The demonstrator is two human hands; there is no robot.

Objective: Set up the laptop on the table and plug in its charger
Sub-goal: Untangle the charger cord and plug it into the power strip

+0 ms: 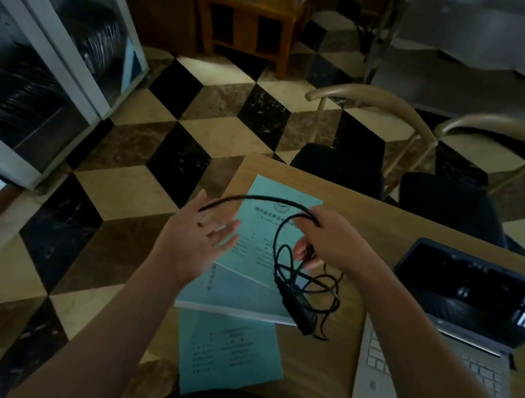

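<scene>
An open laptop [462, 322] with a dark screen and white keyboard sits on the wooden table [324, 358] at the right. My right hand [333, 242] is shut on a tangled black charger cable [290, 273], held above the table. Loops and a thick black plug end [300, 316] dangle below the hand. One strand of cable arcs left toward my left hand [199, 233], which is open with spread fingers, the cable end just at its fingertips.
Teal booklets [229, 349] and a grey folder [231, 294] lie on the table's left part, under my hands. Two chairs [385, 143] with curved backs stand at the far edge. A glass cabinet [36, 49] stands left on the chequered floor.
</scene>
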